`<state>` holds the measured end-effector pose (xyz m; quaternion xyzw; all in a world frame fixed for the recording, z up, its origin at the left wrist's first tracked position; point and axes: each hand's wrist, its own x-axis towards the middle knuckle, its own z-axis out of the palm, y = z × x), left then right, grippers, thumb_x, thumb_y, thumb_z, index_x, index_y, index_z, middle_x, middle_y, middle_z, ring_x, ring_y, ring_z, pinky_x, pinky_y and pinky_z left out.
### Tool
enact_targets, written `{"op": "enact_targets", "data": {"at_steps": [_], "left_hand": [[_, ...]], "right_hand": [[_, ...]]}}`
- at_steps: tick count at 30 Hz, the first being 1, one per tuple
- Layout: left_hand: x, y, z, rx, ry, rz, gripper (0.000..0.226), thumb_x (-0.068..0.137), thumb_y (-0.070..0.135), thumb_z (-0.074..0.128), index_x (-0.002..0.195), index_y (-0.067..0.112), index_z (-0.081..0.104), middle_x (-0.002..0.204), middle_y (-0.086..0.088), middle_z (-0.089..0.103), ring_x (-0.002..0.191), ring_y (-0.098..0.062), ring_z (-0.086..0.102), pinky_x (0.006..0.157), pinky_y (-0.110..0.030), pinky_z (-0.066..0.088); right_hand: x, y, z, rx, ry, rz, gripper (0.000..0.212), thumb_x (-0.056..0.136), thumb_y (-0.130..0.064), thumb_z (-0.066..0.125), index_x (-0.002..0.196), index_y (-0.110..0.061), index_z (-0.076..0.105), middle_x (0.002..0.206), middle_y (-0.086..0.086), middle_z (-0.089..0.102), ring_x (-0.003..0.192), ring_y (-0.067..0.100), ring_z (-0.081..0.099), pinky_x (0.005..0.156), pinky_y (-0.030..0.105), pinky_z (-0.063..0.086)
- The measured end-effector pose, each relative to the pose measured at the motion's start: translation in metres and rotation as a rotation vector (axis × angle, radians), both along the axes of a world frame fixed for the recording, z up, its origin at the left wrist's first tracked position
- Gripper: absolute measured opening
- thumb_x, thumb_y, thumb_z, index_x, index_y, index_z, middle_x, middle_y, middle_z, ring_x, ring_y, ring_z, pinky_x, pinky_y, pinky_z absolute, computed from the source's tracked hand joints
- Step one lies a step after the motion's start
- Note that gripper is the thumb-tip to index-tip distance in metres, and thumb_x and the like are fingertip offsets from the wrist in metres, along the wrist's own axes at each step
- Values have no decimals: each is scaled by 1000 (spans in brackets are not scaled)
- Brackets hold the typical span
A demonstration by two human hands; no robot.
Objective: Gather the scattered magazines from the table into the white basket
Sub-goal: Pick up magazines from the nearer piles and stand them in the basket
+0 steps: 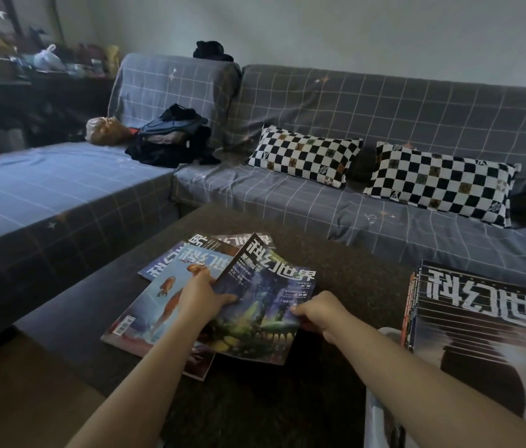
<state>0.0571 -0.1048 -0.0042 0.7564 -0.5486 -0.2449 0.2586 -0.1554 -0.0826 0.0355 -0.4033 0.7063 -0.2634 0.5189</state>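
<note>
- Dark felt-like cloth covers the table [352,279], where I see both bare hands on one dark-covered magazine [264,305] that tops a loose fan of others.
- My left hand [200,299] pinches its left edge, thumb on the cover and fingers beneath; my right hand [318,313] curls round its near right corner.
- Under it lie a pale blue magazine [145,305], a second blue one [164,263] and at least two more, overlapping near the table's middle.
- At the right edge of view a stack of magazines [481,324] sits in what I take to be the white basket [374,415], of which only a pale rim shows.
- I judge the gathering partly done: this is the pick-up of the top copy, with several still on the table.
- Next, I reckon, the magazine must be lifted clear of the fan without dragging its neighbours, carried right, and laid flat on the stack.
- Behind stand a grey checked sofa [384,108] and two chequered cushions [303,155].
</note>
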Motion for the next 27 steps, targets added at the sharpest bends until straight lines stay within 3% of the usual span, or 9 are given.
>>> {"op": "enact_targets", "data": {"at_steps": [4, 7, 9, 11, 14, 19, 24, 27], "left_hand": [[2, 34, 0, -71, 305, 162, 28, 72, 33, 82, 80, 16, 61, 73, -1, 68, 65, -19, 65, 63, -38, 55], [3, 60, 5, -163, 483, 201, 24, 74, 29, 81, 85, 14, 65, 76, -3, 71, 68, -20, 69, 71, -43, 58], [0, 77, 16, -210, 591, 202, 26, 75, 27, 81, 89, 10, 67, 85, -7, 72, 77, -22, 69, 78, -47, 57], [-6, 93, 32, -254, 736, 211, 26, 75, 23, 81, 88, 8, 65, 87, -15, 73, 78, -31, 69, 79, -52, 56], [-21, 115, 59, -298, 876, 159, 21, 76, 18, 80, 86, 6, 65, 80, -15, 74, 69, -32, 70, 73, -51, 58], [-58, 142, 102, -317, 985, 63, 32, 75, 20, 81, 97, 3, 65, 81, -15, 72, 71, -33, 67, 72, -51, 56], [-108, 157, 123, -325, 1029, -68, 12, 79, 15, 77, 88, 11, 70, 83, -12, 75, 72, -29, 70, 67, -43, 58], [-142, 163, 128, -287, 1047, -126, 12, 82, 15, 74, 92, 9, 70, 87, -14, 75, 76, -32, 70, 72, -48, 59]], "right_hand": [[0, 18, 10, -115, 68, 51, 11, 81, -3, 67, 91, -5, 62, 100, 14, 67, 91, 25, 63, 85, 40, 53], [-6, 37, 23, -197, 36, 77, 41, 83, -10, 66, 121, -8, 50, 90, 0, 56, 84, 16, 58, 63, 29, 47], [-12, 50, 33, -273, -20, 69, 51, 84, -12, 66, 130, -12, 45, 104, 2, 59, 91, 17, 59, 63, 27, 45], [-22, 63, 45, -359, -62, 41, 40, 84, -13, 67, 121, -12, 52, 110, 5, 61, 91, 17, 61, 66, 28, 48], [-41, 84, 65, -483, -145, -21, 16, 82, -10, 68, 95, -16, 62, 101, 8, 67, 89, 21, 65, 79, 36, 54], [-83, 117, 97, -579, -219, -61, 22, 81, -6, 69, 101, -11, 62, 100, 9, 68, 93, 27, 66, 88, 44, 53], [-134, 149, 109, -665, -239, -162, 15, 81, -6, 69, 90, -17, 63, 93, 8, 70, 84, 24, 68, 77, 41, 54], [-166, 164, 110, -682, -234, -216, 15, 82, -7, 68, 93, -16, 64, 95, 9, 70, 89, 27, 68, 83, 43, 53]]}}
